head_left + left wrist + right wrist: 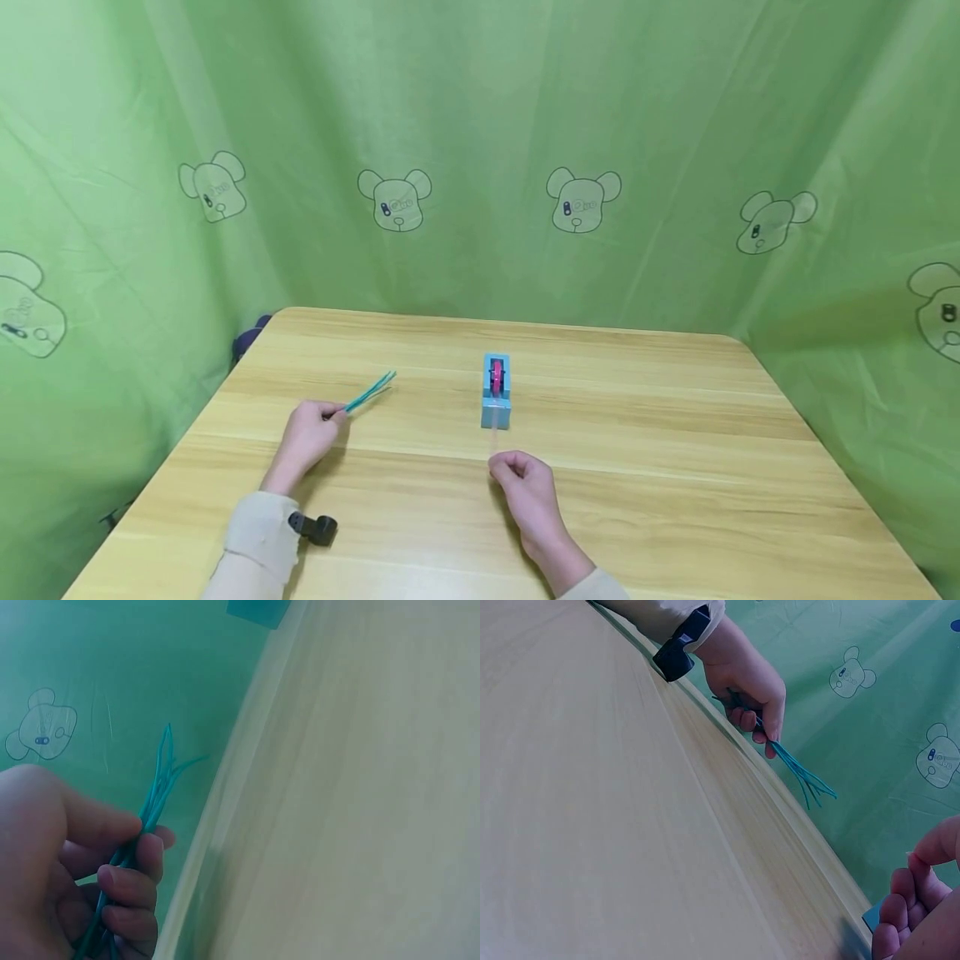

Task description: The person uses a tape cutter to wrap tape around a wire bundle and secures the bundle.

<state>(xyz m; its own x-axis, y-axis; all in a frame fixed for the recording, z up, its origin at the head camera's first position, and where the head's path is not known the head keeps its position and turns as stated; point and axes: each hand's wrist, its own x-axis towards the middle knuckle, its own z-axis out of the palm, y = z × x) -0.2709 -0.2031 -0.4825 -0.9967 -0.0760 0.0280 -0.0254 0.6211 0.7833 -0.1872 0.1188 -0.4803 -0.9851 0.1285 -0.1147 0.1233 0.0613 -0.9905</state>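
While pinching the end of a clear tape strip (494,440) in the right hand (528,498), also gripping a bundle of teal strands (366,395) in the left hand (309,435), with tips splayed forward. Farther along the tabletop (637,417), at the strip's other end, blue tape dispenser (504,415) with pink reel (497,377); beyond, green curtain (480,275).

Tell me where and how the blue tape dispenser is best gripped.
Likely grip the blue tape dispenser across its width, from above: its body is narrow side to side, and the tape strip runs from its near end to the right hand.
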